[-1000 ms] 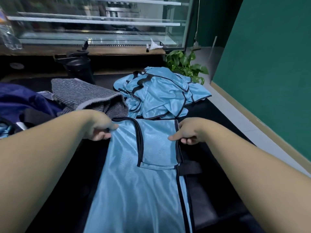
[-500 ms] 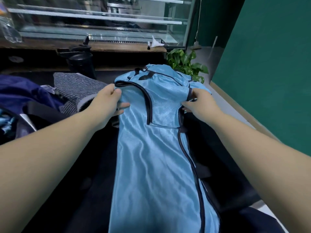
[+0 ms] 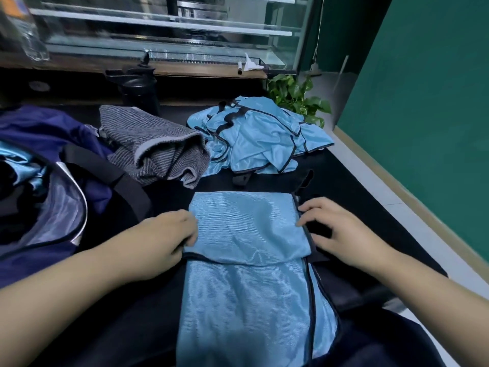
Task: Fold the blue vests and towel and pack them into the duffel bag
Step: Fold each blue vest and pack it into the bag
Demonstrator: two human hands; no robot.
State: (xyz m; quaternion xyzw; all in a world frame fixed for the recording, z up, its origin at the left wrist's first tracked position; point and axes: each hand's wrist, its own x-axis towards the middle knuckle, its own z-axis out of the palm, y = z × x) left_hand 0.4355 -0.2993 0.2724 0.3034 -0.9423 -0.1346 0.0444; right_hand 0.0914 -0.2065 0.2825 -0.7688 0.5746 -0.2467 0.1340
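A light blue vest [image 3: 246,260] with black trim lies lengthwise on the black table [image 3: 352,207], its top end folded down over itself. My left hand [image 3: 174,234] pinches the left edge of that folded flap. My right hand [image 3: 333,226] rests at the flap's right edge, fingers curled on the trim. A heap of unfolded blue vests [image 3: 262,136] lies further back. A grey striped towel [image 3: 156,147] sits crumpled beside the heap. The dark blue duffel bag [image 3: 53,197] stands open at the left with blue fabric inside.
A black bottle [image 3: 140,88] stands behind the towel. A green potted plant [image 3: 299,99] is at the table's far right corner. A glass display case [image 3: 169,30] runs along the back. The green wall [image 3: 423,102] and pale floor lie to the right.
Both hands lifted the vest's top end, carried it up, then brought it down toward me, folding it over the vest's middle. The heap of vests is uncovered again.
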